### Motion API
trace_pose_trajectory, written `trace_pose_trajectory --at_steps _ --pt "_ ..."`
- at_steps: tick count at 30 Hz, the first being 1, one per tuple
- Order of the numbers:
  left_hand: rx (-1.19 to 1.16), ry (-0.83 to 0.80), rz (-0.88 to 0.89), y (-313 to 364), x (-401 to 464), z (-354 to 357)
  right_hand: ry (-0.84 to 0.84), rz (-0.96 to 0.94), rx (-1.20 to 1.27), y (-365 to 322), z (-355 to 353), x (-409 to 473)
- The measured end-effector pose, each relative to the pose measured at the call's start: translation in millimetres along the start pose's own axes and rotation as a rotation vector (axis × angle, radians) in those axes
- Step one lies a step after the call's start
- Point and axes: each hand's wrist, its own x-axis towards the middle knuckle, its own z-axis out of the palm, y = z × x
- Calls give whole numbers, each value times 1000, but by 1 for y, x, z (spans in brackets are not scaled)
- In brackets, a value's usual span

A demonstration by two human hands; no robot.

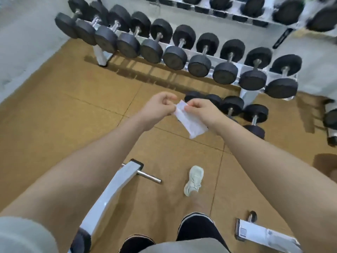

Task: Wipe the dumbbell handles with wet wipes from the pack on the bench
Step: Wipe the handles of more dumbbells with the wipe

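Note:
A white wet wipe (189, 121) hangs folded between my hands above the floor. My left hand (156, 108) pinches its top left corner. My right hand (202, 110) pinches the top edge right beside it. Black dumbbells with metal handles (180, 52) lie in a row on a white rack (249, 94) ahead of me. A few more dumbbells (255, 115) lie on the floor just past my right hand. The wipe pack is out of view.
A white bench frame (113, 190) with a metal peg runs under my left arm. Another white frame piece (264, 234) lies at the lower right. My foot in a pale shoe (194, 179) stands on the tan floor. An upper rack (237, 10) holds more dumbbells.

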Motion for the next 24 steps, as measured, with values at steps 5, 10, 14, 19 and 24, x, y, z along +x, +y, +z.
trace_pose_trajectory --at_steps 5,10,14,19,24 --pt "178 -177 -38 49 139 49 267 196 122 23 -131 90" --pt "302 -232 -50 95 260 70 339 272 269 13 -232 175" --pt "66 -130 -182 135 337 85 132 439 745 6 -287 229" --pt "-293 -181 -238 170 430 76 -119 214 997 2 -337 294" --pt "-359 -174 -270 200 519 59 -152 102 1133 -12 -367 374"
